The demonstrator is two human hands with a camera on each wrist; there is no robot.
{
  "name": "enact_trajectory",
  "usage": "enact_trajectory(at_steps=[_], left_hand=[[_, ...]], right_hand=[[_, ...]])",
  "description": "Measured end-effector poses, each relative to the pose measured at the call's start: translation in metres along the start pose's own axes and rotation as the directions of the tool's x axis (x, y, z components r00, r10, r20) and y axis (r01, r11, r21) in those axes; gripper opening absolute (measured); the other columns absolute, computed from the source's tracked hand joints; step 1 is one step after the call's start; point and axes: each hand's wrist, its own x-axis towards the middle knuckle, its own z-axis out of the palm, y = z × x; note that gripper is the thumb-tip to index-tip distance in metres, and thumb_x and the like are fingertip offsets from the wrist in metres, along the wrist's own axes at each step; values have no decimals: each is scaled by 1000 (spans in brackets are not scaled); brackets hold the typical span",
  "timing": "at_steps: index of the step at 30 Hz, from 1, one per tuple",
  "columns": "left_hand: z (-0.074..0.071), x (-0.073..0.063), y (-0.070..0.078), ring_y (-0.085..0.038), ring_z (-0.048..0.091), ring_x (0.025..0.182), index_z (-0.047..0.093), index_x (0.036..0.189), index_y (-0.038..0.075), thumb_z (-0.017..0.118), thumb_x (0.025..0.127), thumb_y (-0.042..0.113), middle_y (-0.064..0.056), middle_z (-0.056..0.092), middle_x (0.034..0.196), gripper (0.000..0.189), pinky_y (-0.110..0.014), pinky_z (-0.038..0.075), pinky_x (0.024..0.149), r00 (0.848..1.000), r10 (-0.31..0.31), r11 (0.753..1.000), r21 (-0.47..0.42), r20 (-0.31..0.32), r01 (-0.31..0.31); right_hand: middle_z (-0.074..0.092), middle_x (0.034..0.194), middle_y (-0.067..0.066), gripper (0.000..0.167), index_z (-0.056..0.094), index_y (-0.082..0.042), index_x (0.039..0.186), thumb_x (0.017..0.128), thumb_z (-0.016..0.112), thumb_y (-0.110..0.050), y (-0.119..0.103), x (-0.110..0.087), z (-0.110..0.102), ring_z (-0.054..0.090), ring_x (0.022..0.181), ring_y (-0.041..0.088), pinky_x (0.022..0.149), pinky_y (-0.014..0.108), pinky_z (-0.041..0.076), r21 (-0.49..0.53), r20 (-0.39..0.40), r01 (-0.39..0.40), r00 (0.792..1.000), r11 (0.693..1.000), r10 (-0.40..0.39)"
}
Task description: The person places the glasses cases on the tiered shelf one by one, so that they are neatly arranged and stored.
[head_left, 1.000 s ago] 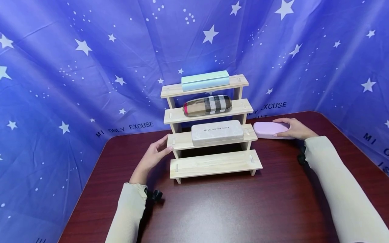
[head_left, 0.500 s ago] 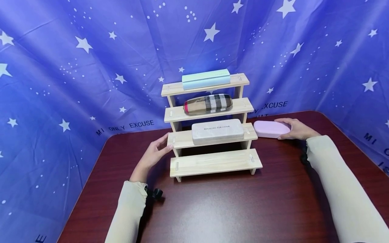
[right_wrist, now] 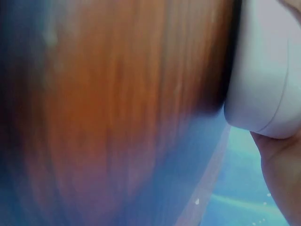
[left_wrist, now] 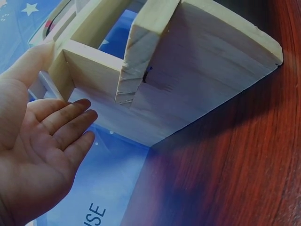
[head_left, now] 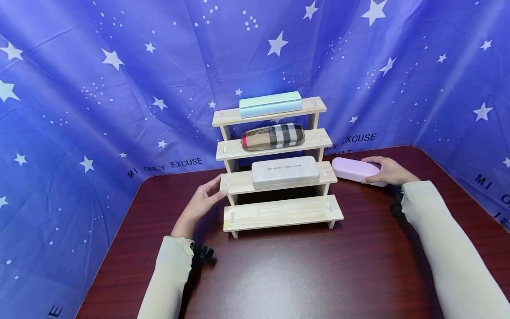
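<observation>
My right hand (head_left: 390, 171) grips the right end of a pink glasses case (head_left: 352, 169), thumb on the near side and fingers over the far side. The case slants beside a four-tier wooden display shelf (head_left: 279, 215); in the right wrist view its pale rounded end (right_wrist: 258, 89) shows against the palm. At the shelf's left side, my left hand (head_left: 203, 203) rests its thumb on the end of the second board from the bottom. The left wrist view shows that hand's (left_wrist: 42, 136) other fingers nearly straight next to the wooden side.
A light blue case (head_left: 271, 105) lies on the top tier, a plaid case (head_left: 275, 137) below it, and a whitish lettered case (head_left: 284, 172) on the tier under that. The shelf stands on a dark red table (head_left: 275, 274) before a blue star-printed curtain (head_left: 167, 66).
The pink glasses case has turned in my right hand, its right end swinging nearer and its left end slightly away. My left hand stays at the shelf's side.
</observation>
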Motion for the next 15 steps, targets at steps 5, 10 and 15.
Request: enact_trajectory(at_steps=[5, 10, 15], left_hand=[[-1, 0, 0, -32, 39, 128, 28, 145, -6, 58, 92, 8, -23, 39, 143, 62, -17, 38, 96, 1000, -6, 1000, 16, 1, 6], [-1, -1, 0, -33, 40, 128, 29, 145, -5, 58, 92, 8, -22, 39, 143, 61, -19, 37, 97, 1000, -11, 1000, 16, 1, 11], [-1, 0, 1, -33, 39, 128, 28, 145, -5, 58, 93, 8, -23, 39, 144, 61, -20, 37, 98, 1000, -6, 1000, 27, 6, 6]], right_hand=[[55, 121, 28, 75, 51, 3, 130, 71, 82, -32, -2, -4, -2, 50, 98, 31, 76, 30, 42, 30, -10, -36, 999, 999, 36], [52, 125, 28, 74, 52, 2, 130, 71, 82, -31, -3, -8, -4, 48, 102, 32, 82, 36, 40, 50, -40, -58, 997, 997, 60], [49, 128, 31, 75, 52, 2, 131, 71, 82, -32, -8, -14, -9, 47, 107, 37, 87, 48, 38, 44, -58, -69, 996, 997, 71]])
